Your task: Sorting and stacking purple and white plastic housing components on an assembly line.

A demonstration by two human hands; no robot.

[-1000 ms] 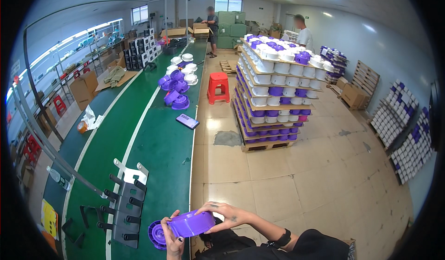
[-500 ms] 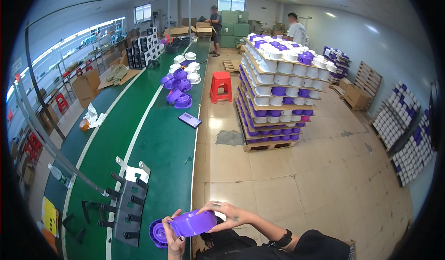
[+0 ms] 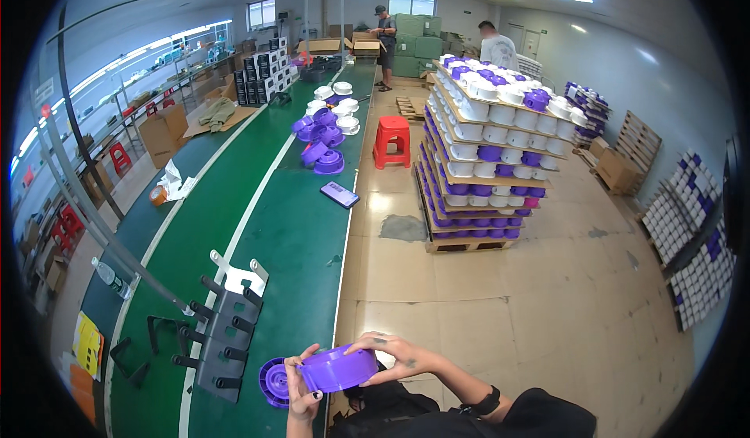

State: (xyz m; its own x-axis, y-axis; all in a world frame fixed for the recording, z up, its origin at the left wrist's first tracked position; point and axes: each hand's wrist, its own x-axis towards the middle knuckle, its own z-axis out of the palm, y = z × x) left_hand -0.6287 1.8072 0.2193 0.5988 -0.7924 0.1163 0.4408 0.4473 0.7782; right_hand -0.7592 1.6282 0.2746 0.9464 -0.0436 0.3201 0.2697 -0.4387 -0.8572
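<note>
A purple round plastic housing (image 3: pixel 337 369) is held up between my two hands near the bench's right edge. My left hand (image 3: pixel 301 383) grips its left side, thumb and fingers pressed against the wall. From the right, my right hand (image 3: pixel 394 357) wraps over the rim and side. Its inside is turned out of sight. Just left of it, a second purple round part (image 3: pixel 273 382) with a ribbed inner face lies on the green bench, partly covered by my left hand.
Black brackets with pegs (image 3: pixel 226 336) and a white bracket (image 3: pixel 244 276) lie on the green bench (image 3: pixel 289 258). Farther along are a phone (image 3: pixel 340 195) and a pile of purple and white housings (image 3: pixel 324 137). A red stool (image 3: pixel 392 143) and a loaded pallet stack (image 3: pixel 484 157) stand right. Two people are farther back.
The whole view has shifted, so the bench and stack sit slightly farther right. Both hands still hold the purple housing, which is tilted slightly differently.
</note>
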